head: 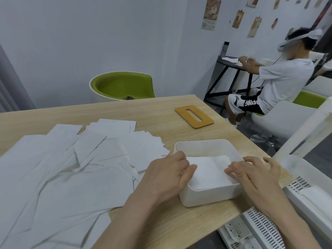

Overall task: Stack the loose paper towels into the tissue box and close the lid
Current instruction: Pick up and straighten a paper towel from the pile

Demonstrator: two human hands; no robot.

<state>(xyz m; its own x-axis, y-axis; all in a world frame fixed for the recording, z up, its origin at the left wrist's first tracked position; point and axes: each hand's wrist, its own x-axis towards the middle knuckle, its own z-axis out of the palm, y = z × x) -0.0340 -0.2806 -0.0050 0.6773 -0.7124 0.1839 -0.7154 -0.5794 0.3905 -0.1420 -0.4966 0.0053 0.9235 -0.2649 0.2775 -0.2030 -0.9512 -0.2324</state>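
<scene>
Both hands are down in the tissue box [208, 194], a white open tub near the right edge of the wooden table [147, 112]. Her left hand [167, 174] comes over the box's left wall with relaxed fingers, the thumb lying flat on the paper towel [209, 172] inside. Opposite it, the right hand [255, 174] reaches in from the right side, fingers loosely spread, fingertips [229, 170] resting on the same sheet near its right edge; neither hand pinches anything. That towel lies white and flat across the bottom of the box. Left of the box, a wide, untidy spread of loose paper towels [71, 168] covers much of the table, sheets overlapping at all angles, the nearest ones just beside the box's left wall. Further back on the table, well apart from the box, lies the lid [194, 116], a flat tan board with an oval slot, lying face up. A green and white chair [122, 86] stands behind the table. By the far wall another person [276, 81] in a white shirt sits at a dark desk [230, 63]. White slotted baskets [260, 229] sit at the lower right.
</scene>
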